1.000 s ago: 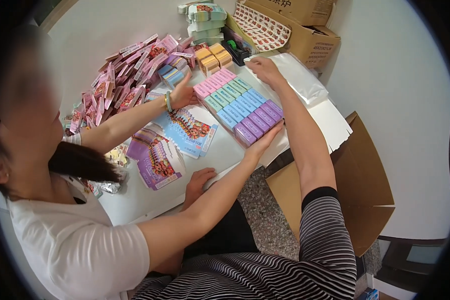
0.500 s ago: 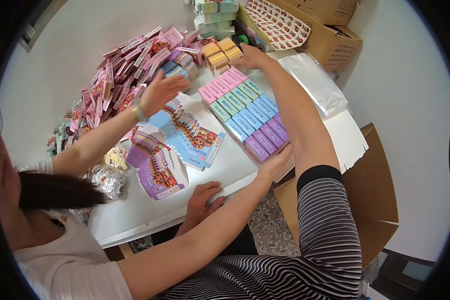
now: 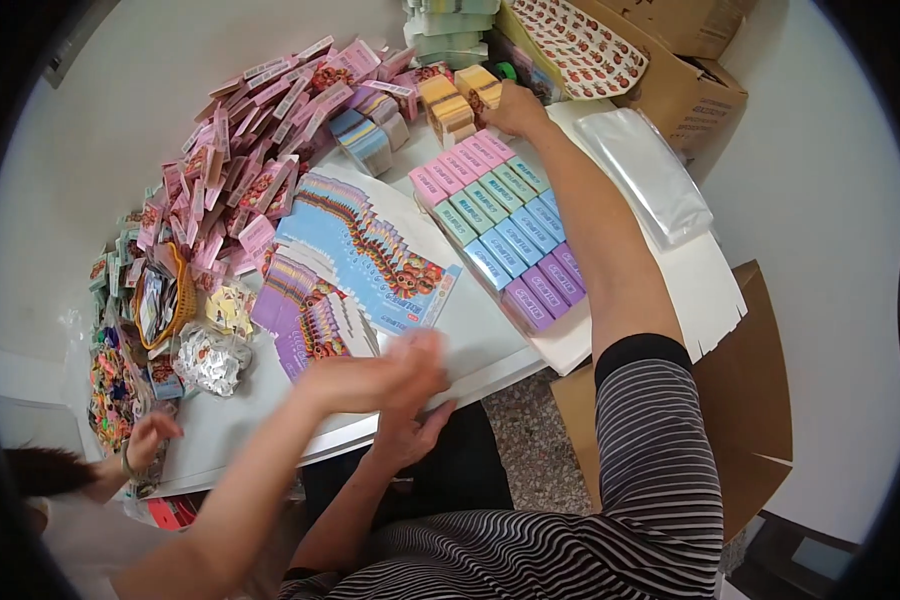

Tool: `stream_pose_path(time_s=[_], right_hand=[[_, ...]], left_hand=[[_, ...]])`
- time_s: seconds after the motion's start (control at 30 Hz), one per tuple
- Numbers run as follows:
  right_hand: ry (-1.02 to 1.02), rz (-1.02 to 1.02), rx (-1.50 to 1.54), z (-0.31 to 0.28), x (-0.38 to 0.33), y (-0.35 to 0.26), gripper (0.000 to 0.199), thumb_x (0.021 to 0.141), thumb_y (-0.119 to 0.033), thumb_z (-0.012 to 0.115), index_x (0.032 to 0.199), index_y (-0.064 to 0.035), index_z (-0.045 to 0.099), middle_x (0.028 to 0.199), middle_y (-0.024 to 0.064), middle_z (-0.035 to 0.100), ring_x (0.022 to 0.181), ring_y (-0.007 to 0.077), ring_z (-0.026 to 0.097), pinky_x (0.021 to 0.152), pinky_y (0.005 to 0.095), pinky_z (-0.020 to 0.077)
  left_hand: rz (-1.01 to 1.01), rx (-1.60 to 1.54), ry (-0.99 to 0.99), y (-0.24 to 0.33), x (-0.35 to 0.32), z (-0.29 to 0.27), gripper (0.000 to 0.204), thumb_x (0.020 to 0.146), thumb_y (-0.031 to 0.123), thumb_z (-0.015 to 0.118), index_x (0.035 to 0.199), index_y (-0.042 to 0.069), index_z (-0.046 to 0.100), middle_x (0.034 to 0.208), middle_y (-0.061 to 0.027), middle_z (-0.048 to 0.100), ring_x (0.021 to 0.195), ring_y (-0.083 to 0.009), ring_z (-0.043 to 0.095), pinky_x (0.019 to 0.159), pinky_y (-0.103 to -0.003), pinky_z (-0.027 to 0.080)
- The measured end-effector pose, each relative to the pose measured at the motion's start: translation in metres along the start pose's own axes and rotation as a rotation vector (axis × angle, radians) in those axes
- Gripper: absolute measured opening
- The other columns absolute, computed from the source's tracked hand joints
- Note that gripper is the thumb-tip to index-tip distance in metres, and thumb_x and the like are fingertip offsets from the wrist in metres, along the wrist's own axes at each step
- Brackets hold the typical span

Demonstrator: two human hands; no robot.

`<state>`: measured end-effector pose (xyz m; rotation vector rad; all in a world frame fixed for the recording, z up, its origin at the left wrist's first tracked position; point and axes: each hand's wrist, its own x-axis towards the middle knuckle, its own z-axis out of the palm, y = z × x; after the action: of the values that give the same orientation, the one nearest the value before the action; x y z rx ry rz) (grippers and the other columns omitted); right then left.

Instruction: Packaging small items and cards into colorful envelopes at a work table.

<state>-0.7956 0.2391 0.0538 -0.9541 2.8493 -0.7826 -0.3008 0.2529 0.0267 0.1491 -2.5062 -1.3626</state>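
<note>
Small boxes laid in rows by colour on the worktop

Pink boxes (image 3: 460, 165): five; green boxes (image 3: 490, 195): four; blue boxes (image 3: 520, 240): five; purple boxes (image 3: 545, 290): three; orange boxes (image 3: 460, 100) at the far edge: four.

i'm looking down at a white table (image 3: 220, 440) on a speckled grey floor (image 3: 530, 440), plain white walls (image 3: 830, 200) all round. brown cardboard boxes (image 3: 690, 90) stand at the far right corner, flattened cardboard (image 3: 760, 400) leans below. even daylight, soft shadows.

Right arm (image 3: 590, 230) outstretched, left hand (image 3: 390, 370) blurred
</note>
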Motion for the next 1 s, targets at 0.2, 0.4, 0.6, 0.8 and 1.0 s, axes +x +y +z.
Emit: stream_pose_path(time_s=[0.2,0.4,0.6,0.8,1.0], right_hand=[[0.156,0.035,0.006,-0.002,0.006,0.020,0.060,0.076,-0.036,0.078,0.122,0.0000,0.061,0.116,0.0252,0.070,0.110,0.0398,0.067,0.095,0.0474,0.0537],[0.337,-0.101,0.116,-0.073,-0.044,0.000,0.068,0.075,-0.035,0.080,0.130,-0.0003,0.061,0.110,0.0219,0.072,0.099,0.0338,0.070,0.088,0.0417,0.0543],[0.041,0.046,0.999,-0.139,-0.202,-0.051,0.054,0.089,-0.021,0.074,0.133,0.0056,0.054,0.119,0.0163,0.068,0.102,0.0198,0.070,0.089,0.0358,0.0575],[-0.294,0.051,1.462,-0.057,-0.369,-0.109,0.055,0.090,-0.007,0.068,0.140,0.0080,0.048,0.129,0.0145,0.065,0.116,0.0195,0.065,0.103,0.0344,0.0507],[-0.481,0.091,1.443,0.000,-0.428,-0.149,0.061,0.091,-0.003,0.070,0.144,0.0095,0.043,0.130,0.0149,0.063,0.116,0.0183,0.064,0.101,0.0321,0.0502]], left_hand=[[-0.052,-0.006,0.024,-0.011,-0.006,0.002,0.027,0.085,0.006,0.077,0.112,0.003,0.069,0.122,-0.0133,0.067,0.111,-0.0306,0.063,0.093,-0.038,0.052],[-0.026,-0.050,0.073,-0.014,-0.010,-0.002,0.027,0.086,0.006,0.076,0.112,0.003,0.070,0.121,-0.0129,0.068,0.109,-0.0304,0.063,0.092,-0.037,0.052],[-0.345,-0.750,0.166,-0.013,-0.011,-0.004,0.056,0.094,0.010,0.071,0.143,-0.002,0.047,0.134,-0.0173,0.061,0.117,-0.0216,0.060,0.101,-0.035,0.049],[-0.331,-1.227,0.072,0.031,-0.001,-0.053,0.084,0.087,0.006,0.075,0.155,-0.007,0.026,0.148,-0.0221,0.050,0.129,-0.0264,0.055,0.106,-0.038,0.046],[-0.515,-1.213,0.126,0.021,-0.061,-0.076,0.047,0.090,0.008,0.074,0.133,-0.004,0.057,0.121,-0.0124,0.071,0.107,-0.0178,0.070,0.094,-0.031,0.056]])
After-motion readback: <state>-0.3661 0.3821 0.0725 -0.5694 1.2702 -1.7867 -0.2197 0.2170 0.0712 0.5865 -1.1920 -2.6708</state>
